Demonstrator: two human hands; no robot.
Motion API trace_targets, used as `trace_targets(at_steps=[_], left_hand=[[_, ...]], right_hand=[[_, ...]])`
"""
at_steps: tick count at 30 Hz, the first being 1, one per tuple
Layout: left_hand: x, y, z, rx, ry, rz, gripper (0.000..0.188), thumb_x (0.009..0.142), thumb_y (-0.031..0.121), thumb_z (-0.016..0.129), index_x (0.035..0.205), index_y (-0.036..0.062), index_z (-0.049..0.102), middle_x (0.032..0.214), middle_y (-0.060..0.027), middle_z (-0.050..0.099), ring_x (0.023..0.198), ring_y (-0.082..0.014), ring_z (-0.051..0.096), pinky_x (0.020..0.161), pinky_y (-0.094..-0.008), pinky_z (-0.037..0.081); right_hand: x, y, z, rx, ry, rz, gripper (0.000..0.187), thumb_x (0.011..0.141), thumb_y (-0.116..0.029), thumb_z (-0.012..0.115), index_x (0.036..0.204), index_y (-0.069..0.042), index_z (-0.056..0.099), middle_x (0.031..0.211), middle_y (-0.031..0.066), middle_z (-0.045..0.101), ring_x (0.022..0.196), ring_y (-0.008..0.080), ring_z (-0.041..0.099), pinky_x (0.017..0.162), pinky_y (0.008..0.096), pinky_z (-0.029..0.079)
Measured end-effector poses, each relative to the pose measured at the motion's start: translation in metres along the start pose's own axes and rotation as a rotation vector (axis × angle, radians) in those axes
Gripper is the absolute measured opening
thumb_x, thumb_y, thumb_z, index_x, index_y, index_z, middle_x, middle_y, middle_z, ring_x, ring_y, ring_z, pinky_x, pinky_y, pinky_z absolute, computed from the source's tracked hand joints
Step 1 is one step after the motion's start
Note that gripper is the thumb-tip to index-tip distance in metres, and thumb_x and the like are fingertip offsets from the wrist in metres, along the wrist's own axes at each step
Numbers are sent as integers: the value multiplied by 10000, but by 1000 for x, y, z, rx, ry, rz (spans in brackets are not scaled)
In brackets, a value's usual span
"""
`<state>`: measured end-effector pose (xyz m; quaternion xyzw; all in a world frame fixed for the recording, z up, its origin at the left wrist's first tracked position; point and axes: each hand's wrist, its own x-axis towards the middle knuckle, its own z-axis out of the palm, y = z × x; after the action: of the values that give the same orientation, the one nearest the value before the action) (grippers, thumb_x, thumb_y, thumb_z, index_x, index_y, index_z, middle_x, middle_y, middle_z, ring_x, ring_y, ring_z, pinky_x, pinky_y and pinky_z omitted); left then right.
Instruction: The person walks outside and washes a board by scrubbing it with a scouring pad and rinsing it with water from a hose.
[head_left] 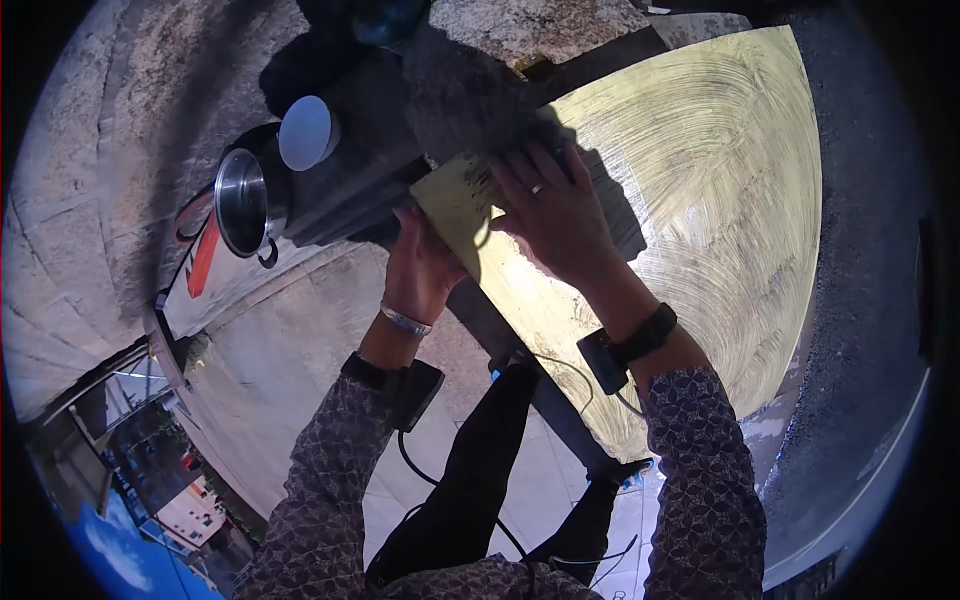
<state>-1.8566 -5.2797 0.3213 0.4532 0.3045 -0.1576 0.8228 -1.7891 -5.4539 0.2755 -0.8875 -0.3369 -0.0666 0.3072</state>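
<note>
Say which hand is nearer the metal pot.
Left. The left hand is right of the metal pot, at the yellow board; the right hand is farther right, over it.

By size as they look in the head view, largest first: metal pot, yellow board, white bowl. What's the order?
1. Yellow board, by far the largest
2. Metal pot, rim and body spanning more than the bowl
3. White bowl, the smallest
</note>
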Motion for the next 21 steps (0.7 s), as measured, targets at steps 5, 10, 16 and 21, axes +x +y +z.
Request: trace_targets(at_steps=[5, 10, 16, 21], left_hand=[[0, -6, 9, 3, -52, 1, 701, 844, 628, 264, 1313, 107, 295, 1275, -122, 416, 1149, -271, 438, 887, -460, 421], [2, 2, -8, -92, -22, 29, 784, 818, 669, 251, 1307, 58, 303, 1271, -144, 419, 1165, -267, 421, 917, -459, 391], [-2, 21, -7, 13, -26, 7, 834, 789, 716, 189, 1315, 79, 307, 1271, -134, 432, 1124, -263, 463, 885, -455, 401], [3, 11, -1, -46, -101, -23, 812, 795, 707, 191, 1305, 90, 330, 1272, -125, 433, 1118, -255, 465, 898, -456, 389]], right_hand=[[3, 159, -61, -226, 298, 481, 607, 895, -491, 298, 1294, -36, 348, 1288, 136, 401, 1241, 319, 299, 996, 485, 201], [-1, -50, 28, 82, -80, 145, 567, 839, -418, 447, 1287, -76, 384, 1306, 107, 396, 1274, 273, 261, 1024, 516, 137], [-1, 10, -8, -87, 54, 196, 556, 856, -445, 413, 1278, -83, 390, 1305, 92, 405, 1271, 237, 281, 1033, 481, 162], [-2, 82, -30, -322, 204, 456, 597, 899, -492, 272, 1292, -53, 370, 1303, 157, 393, 1263, 315, 278, 1013, 514, 157]])
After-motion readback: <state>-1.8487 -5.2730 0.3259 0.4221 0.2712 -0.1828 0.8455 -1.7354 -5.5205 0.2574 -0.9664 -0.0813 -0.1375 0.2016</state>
